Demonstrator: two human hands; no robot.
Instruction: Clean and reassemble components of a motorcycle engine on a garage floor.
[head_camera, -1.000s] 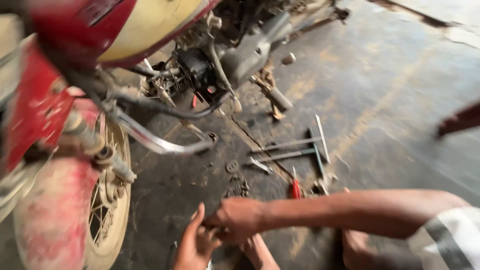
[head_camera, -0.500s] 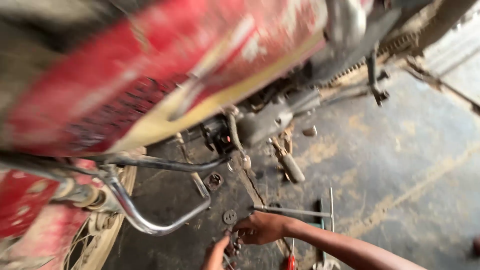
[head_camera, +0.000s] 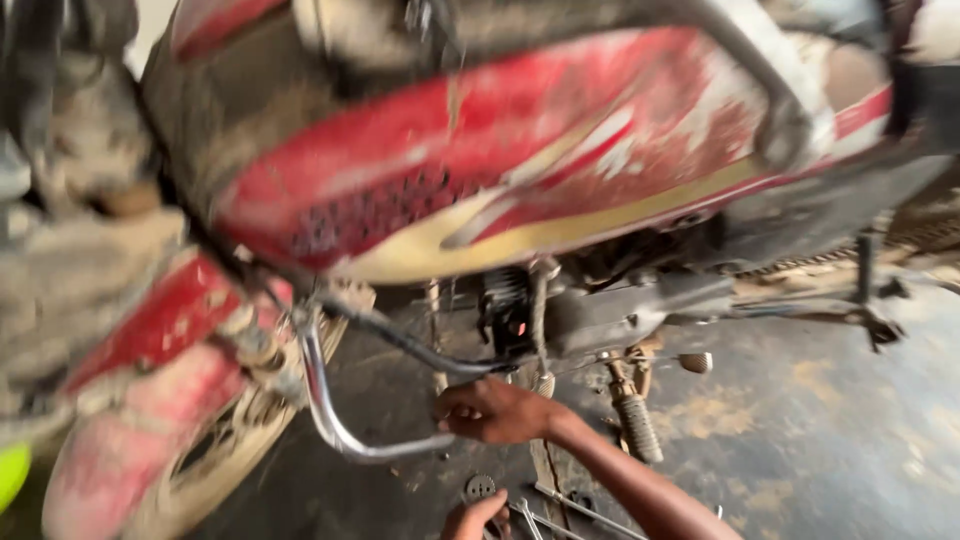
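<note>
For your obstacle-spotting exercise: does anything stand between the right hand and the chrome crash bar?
Nothing visible does. The right hand is already at the crash bar, fingers by its lower end, beneath the red tank.

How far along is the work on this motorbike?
Done: nothing shows finished. In hand: the right hand reaches to the chrome guard bar below the engine; the left hand is by tools on the floor. Left: unclear from here.
</note>
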